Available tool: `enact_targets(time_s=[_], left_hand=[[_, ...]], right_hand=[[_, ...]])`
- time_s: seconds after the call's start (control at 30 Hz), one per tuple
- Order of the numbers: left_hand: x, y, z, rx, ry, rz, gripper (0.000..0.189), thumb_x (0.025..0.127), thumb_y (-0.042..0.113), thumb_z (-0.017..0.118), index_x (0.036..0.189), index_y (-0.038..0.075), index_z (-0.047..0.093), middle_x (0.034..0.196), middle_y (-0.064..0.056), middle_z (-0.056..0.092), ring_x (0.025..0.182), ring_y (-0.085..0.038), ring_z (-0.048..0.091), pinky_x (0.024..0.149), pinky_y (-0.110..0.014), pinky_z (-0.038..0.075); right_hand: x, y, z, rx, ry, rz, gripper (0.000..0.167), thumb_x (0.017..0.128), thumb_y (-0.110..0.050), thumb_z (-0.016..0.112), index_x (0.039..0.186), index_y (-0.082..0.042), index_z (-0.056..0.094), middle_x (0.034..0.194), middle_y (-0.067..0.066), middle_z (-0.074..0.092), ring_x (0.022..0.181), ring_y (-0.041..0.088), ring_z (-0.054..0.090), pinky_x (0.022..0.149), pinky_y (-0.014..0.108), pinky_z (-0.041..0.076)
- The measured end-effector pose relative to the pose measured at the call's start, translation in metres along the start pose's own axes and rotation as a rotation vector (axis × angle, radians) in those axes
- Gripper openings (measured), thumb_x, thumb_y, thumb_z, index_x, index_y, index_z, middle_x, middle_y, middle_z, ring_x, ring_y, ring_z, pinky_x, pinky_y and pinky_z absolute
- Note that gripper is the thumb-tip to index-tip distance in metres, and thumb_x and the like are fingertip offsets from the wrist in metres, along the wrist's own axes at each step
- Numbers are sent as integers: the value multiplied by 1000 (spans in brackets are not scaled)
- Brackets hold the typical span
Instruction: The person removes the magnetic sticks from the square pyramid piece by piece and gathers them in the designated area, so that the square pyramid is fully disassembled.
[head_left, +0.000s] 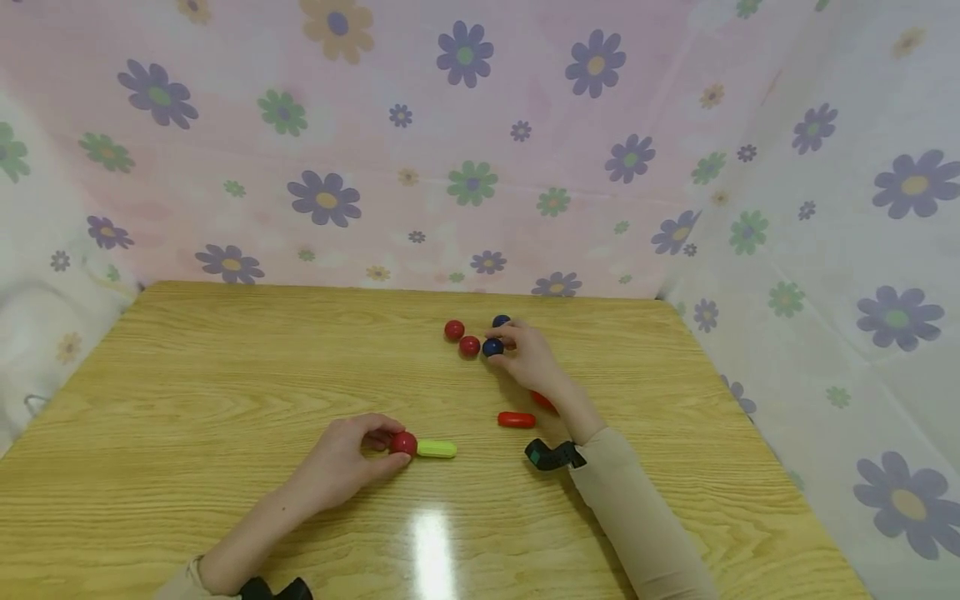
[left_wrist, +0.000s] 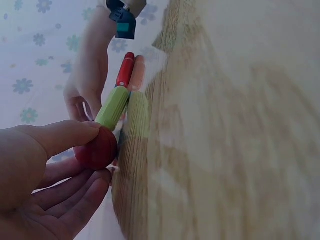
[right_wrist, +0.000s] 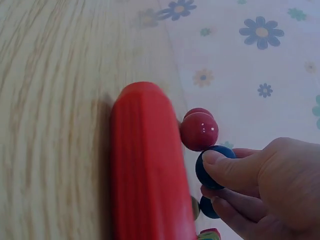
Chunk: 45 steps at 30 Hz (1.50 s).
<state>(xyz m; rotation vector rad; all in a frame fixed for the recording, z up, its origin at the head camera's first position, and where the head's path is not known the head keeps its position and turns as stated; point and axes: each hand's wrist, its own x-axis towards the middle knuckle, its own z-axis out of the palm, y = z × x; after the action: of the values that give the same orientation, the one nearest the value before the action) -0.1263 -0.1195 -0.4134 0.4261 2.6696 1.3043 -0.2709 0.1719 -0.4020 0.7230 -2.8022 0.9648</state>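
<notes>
In the head view my left hand (head_left: 341,462) pinches a red ball (head_left: 403,444) between thumb and fingers. A yellow-green ribbed stick (head_left: 437,449) extends from that ball to the right; whether the two are joined I cannot tell. Farther back, my right hand (head_left: 525,358) holds a dark blue ball (head_left: 492,347), gripped by thumb and fingertips in the right wrist view too. A second blue ball (head_left: 502,321) lies just behind it, partly covered by the fingers. Two red balls (head_left: 469,346) sit to the left of the held blue one.
A red stick (head_left: 517,420) lies on the wooden table (head_left: 225,375) between the hands. Another red stick (head_left: 543,401) is partly hidden by the right forearm. Flowered cloth (head_left: 405,208) hangs behind the table. In the right wrist view, a small multicoloured piece (right_wrist: 209,234) shows at the bottom.
</notes>
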Motion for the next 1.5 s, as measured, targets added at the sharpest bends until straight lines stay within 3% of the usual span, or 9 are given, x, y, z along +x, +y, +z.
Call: enact_targets(time_s=[0.57, 1.17, 1.37, 1.5], left_hand=[[0, -1, 0, 1, 7, 5, 33, 86, 28, 80, 113, 11, 71, 104, 4, 72, 94, -10, 66, 84, -30, 55], [1, -4, 1, -4, 9, 14, 33, 85, 27, 80, 112, 10, 71, 103, 3, 72, 93, -10, 66, 82, -27, 56], [1, -4, 2, 2, 12, 10, 33, 85, 28, 80, 112, 11, 71, 103, 3, 72, 93, -9, 66, 83, -27, 56], [1, -3, 2, 2, 11, 11, 32, 85, 28, 80, 112, 11, 71, 103, 3, 72, 93, -10, 66, 83, -28, 56]], right_hand=[[2, 5, 7, -2, -19, 14, 39, 89, 0, 73, 127, -1, 67, 126, 20, 61, 113, 36, 63, 98, 44, 54], [0, 5, 9, 18, -9, 19, 45, 91, -12, 74, 132, -1, 63, 131, 20, 60, 115, 35, 62, 97, 46, 54], [-2, 1, 2, 0, 61, 22, 45, 92, -14, 74, 133, 0, 62, 132, 18, 58, 120, 37, 59, 95, 48, 52], [-8, -16, -4, -32, 91, -20, 44, 90, -14, 75, 132, -2, 63, 133, 17, 58, 123, 37, 57, 96, 49, 51]])
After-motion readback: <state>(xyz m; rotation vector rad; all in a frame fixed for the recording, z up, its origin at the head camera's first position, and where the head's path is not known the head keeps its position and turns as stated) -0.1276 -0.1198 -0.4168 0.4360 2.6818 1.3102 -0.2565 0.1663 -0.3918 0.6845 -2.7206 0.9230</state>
